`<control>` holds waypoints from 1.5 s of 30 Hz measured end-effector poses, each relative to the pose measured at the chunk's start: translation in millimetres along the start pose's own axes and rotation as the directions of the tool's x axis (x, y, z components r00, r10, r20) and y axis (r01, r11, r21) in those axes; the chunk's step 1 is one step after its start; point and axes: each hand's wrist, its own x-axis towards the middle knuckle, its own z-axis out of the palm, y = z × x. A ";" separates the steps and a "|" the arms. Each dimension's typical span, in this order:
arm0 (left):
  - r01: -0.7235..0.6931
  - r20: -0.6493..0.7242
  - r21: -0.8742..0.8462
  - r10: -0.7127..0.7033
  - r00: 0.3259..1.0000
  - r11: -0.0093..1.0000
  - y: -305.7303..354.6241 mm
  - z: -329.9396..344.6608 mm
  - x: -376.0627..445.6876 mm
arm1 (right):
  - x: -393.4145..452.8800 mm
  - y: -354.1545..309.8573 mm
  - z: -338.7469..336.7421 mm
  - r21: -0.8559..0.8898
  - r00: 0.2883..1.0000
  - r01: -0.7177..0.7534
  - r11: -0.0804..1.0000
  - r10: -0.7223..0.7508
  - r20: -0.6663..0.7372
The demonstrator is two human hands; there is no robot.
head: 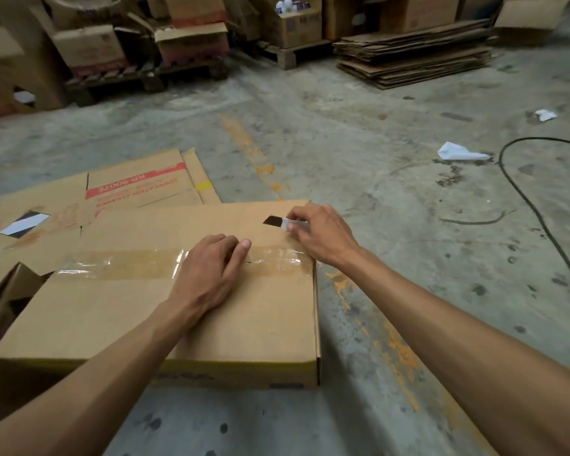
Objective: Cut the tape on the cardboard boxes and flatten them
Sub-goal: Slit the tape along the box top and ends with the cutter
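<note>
Head view: cardboard box (244,324) is lying on the floor, tape (119,263) crossing its top. Left hand (211,268) is pressing flat on the tape, fingers loose. Right hand (320,233) is pinching a cutter (293,223) at the box's far right corner. Risk: blade skidding along the tape toward those 5 left fingers; box sliding.

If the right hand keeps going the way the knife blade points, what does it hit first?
The right hand grips a utility knife, blade pointing left across the cardboard box. Straight on lies only bare box top; the clear tape runs nearer the camera, beside that line. Blade height above the cardboard is unclear.
</note>
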 end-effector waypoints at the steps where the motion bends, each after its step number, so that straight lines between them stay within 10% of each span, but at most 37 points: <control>1: 0.010 0.002 -0.005 -0.010 1.000 1.000 -0.5 0.3 1.2 | 4.7 2.8 4.0 -0.009 0.999 -0.006 1.000 0.007 0.051; 23: 0.189 -0.195 0.184 -0.152 0.969 0.965 33.2 9.0 19.9 | 54.9 10.4 -18.7 0.217 0.987 -0.117 0.969 0.090 0.131; 31: 0.400 -0.296 -0.244 -0.460 0.837 0.884 22.3 11.1 52.7 | 46.8 1.5 -26.5 -0.002 0.988 -0.149 0.989 0.149 0.029; 34: 0.450 -0.325 -0.126 -0.465 0.823 0.884 -6.5 -16.2 33.4 | 30.2 -21.4 -19.3 0.018 0.997 -0.007 1.000 0.006 0.075; 37: 0.571 -0.283 0.112 -0.525 0.803 0.813 -50.9 -47.1 2.3 | 11.3 -55.8 0.0 0.026 0.974 0.150 0.988 -0.153 0.169; 41: 0.783 -0.137 0.258 -0.781 0.609 0.566 -107.2 -84.4 -40.8 | -8.4 -87.3 34.2 0.061 0.947 0.220 0.974 -0.228 0.228; 45: 0.748 0.031 0.211 -0.769 0.638 0.629 -135.2 -91.5 -75.0 | -14.7 -83.1 54.9 -0.002 0.977 0.208 0.978 -0.208 0.043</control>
